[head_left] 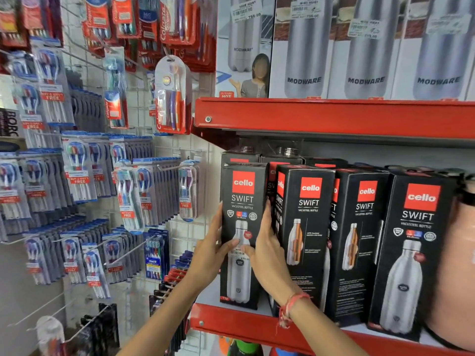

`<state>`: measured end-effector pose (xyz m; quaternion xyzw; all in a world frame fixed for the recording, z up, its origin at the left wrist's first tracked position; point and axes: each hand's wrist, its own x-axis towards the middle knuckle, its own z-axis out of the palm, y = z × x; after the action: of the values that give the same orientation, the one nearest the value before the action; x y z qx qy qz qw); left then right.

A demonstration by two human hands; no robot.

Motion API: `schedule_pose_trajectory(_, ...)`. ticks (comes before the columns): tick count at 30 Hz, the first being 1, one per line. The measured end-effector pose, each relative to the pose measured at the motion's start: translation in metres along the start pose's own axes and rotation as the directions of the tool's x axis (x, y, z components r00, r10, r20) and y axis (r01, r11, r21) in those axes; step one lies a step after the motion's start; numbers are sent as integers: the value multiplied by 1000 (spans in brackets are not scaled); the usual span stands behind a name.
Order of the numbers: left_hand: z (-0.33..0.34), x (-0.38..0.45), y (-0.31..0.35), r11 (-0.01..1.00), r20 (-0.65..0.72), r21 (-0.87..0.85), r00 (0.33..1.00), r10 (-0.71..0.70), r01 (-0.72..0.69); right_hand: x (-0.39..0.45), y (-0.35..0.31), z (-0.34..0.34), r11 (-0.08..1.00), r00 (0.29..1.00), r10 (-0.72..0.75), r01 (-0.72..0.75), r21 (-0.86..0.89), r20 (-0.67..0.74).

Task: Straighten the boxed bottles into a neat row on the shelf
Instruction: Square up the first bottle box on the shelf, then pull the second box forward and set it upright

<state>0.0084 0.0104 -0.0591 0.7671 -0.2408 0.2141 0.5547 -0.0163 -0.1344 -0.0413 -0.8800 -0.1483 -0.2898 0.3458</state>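
Note:
Several black "cello SWIFT" bottle boxes stand on a red shelf [257,330]. The leftmost box [243,201] faces front at the shelf's left end. My left hand [212,253] grips its left edge, thumb on the front. My right hand [270,255] grips its right edge, fingers slipped between it and the second box [305,227]. The second and third box [359,240] are turned at an angle, showing their side panels. A fourth box [413,253] stands nearest on the right. More boxes stand behind the front row.
An upper red shelf [334,116] carries white Modware bottle boxes [303,47]. Left of the shelving, a wire grid holds hanging toothbrush packs [128,196] on pegs. A pinkish round object [460,265] sits at the shelf's far right.

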Motion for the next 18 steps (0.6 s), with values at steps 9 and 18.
schedule_pose_trajectory(9, 4, -9, 23, 908, -313, 389, 905, 287, -154, -27, -7, -46, 926, 801, -265, 56, -374, -536)
schedule_pose_trajectory(18, 33, -15, 51, 958, -230, 171, 936, 266, -230, -40, 8, -38, 880, 898, 122, -294, -372, -422)
